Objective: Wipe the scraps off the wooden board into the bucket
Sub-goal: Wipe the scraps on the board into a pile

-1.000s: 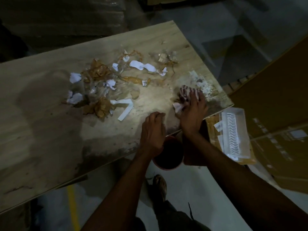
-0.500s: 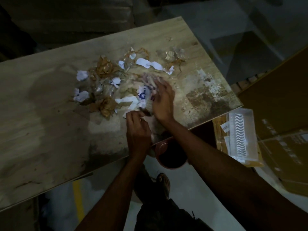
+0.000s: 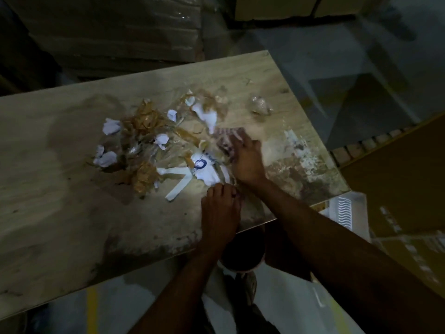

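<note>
Right hand (image 3: 248, 162) pressing flat on rag (image 3: 227, 141), left hand (image 3: 220, 208) resting just beside, fingers bent, grip unclear, scraps (image 3: 149, 145) lying strewn leftward along long axis of table (image 3: 60, 189), bucket (image 3: 243, 268) standing mouth-up below near edge.

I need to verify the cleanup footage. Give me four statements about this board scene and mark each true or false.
1. The right hand presses a cloth onto the wooden board. True.
2. The bucket stands on top of the board. False: it sits on the floor below the board's near edge.
3. Scraps of paper and tape lie in a pile on the board, left of the cloth. True.
4. The left hand holds the bucket's rim. False: it rests on the board near the edge, above the bucket.
</note>
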A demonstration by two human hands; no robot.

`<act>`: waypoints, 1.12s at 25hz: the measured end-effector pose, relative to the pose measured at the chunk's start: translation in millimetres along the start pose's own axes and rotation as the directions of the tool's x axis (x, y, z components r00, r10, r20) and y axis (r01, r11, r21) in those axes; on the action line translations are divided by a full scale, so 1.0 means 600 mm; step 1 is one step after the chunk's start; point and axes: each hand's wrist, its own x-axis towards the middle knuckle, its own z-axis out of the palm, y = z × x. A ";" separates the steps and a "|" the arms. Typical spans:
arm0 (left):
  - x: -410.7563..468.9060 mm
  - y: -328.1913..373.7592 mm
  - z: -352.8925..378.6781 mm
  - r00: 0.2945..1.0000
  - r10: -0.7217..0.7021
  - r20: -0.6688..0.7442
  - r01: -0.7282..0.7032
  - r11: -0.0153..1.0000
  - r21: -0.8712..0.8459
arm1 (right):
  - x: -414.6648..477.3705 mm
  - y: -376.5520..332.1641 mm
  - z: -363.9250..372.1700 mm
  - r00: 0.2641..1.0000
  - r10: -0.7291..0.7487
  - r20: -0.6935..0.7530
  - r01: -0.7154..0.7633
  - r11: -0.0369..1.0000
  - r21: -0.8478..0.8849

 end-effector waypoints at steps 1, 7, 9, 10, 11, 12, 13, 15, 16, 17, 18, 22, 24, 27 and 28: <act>0.002 0.011 0.004 0.999 -0.043 -0.011 0.043 0.999 -0.013 | -0.002 -0.011 0.000 0.999 -0.040 -0.030 0.043 0.994 0.099; 0.024 0.124 -0.002 0.919 -0.335 -0.208 0.273 0.921 -0.279 | 0.014 0.078 -0.083 0.893 0.188 -0.409 -0.040 0.938 0.344; 0.062 0.148 0.012 0.956 -0.162 -0.243 0.145 0.986 -0.085 | 0.076 0.135 -0.112 0.892 0.243 -0.380 -0.133 0.947 0.293; 0.086 0.151 0.023 0.977 -0.096 -0.193 0.097 0.995 -0.001 | 0.118 0.157 -0.121 0.920 0.276 -0.279 -0.200 0.942 0.271; 0.107 0.148 0.034 0.988 -0.072 -0.137 0.079 0.996 0.043 | 0.158 0.172 -0.123 0.942 0.298 -0.156 -0.264 0.943 0.203; 0.126 0.141 0.048 0.993 -0.079 -0.089 0.085 0.994 0.066 | 0.191 0.177 -0.116 0.960 0.276 -0.046 -0.273 0.959 0.075; 0.141 0.131 0.058 0.992 -0.111 -0.061 0.115 0.990 0.077 | 0.210 0.174 -0.105 0.981 0.192 0.029 -0.190 0.980 -0.053; 0.152 0.109 0.071 0.981 -0.187 -0.047 0.192 0.975 0.116 | 0.217 0.147 -0.078 0.990 -0.069 0.127 0.081 0.992 -0.094; 0.152 0.097 0.074 0.973 -0.220 -0.071 0.228 0.964 0.136 | 0.203 0.127 -0.066 0.972 -0.182 0.151 0.188 0.982 -0.026; 0.151 0.088 0.074 0.962 -0.247 -0.112 0.262 0.953 0.150 | 0.184 0.107 -0.056 0.958 -0.239 0.156 0.229 0.970 0.076; 0.149 0.080 0.071 0.949 -0.271 -0.161 0.295 0.944 0.146 | 0.163 0.089 -0.049 0.958 -0.251 0.137 0.225 0.958 0.179; 0.142 0.083 0.047 0.955 -0.195 -0.225 0.226 0.967 0.120 | 0.154 0.099 -0.066 0.955 0.187 -0.230 -0.113 0.947 0.301; 0.141 0.090 0.051 0.971 -0.123 -0.205 0.153 0.979 0.134 | 0.191 0.138 -0.078 0.908 0.327 -0.261 -0.308 0.945 0.112; 0.137 0.081 0.072 0.982 -0.105 -0.158 0.127 0.982 0.137 | 0.281 0.178 -0.061 0.970 0.236 -0.049 -0.241 0.958 -0.155; 0.139 0.076 0.078 0.982 -0.109 -0.154 0.131 0.982 0.139 | 0.313 0.176 -0.054 0.984 0.177 0.039 -0.165 0.964 -0.210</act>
